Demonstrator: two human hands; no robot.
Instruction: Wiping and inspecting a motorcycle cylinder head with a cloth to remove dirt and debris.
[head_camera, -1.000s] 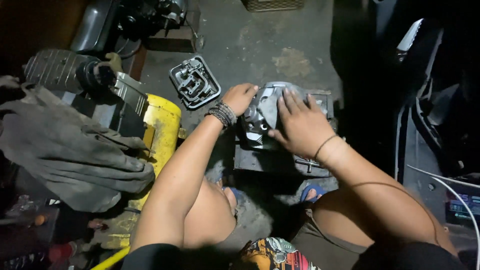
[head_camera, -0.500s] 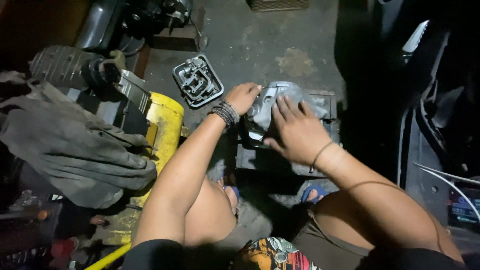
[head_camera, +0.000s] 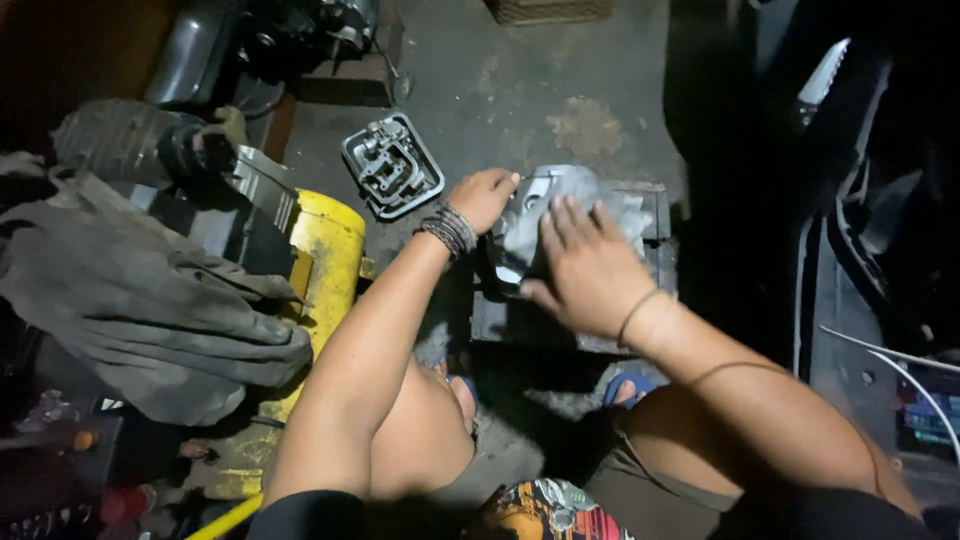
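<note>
We are steadying the grey metal cover (head_camera: 535, 225) on the dark block (head_camera: 640, 300) on the floor, left hand (head_camera: 483, 197) curled on its upper-left edge, right hand (head_camera: 590, 270) spread flat, best pressing evenly.

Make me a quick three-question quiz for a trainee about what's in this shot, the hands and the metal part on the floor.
1. True or false: both hands rest on the grey metal cover.
2. Which wrist wears the stack of dark bracelets? A) left B) right C) neither
3. Fill in: the finned metal part lying apart on the concrete floor sits just beyond the ____ hand.

Key
1. True: the left hand grips its left edge and the right hand lies flat over it.
2. A: the bracelets circle the left wrist; the right wrist has only a thin band.
3. left
</note>
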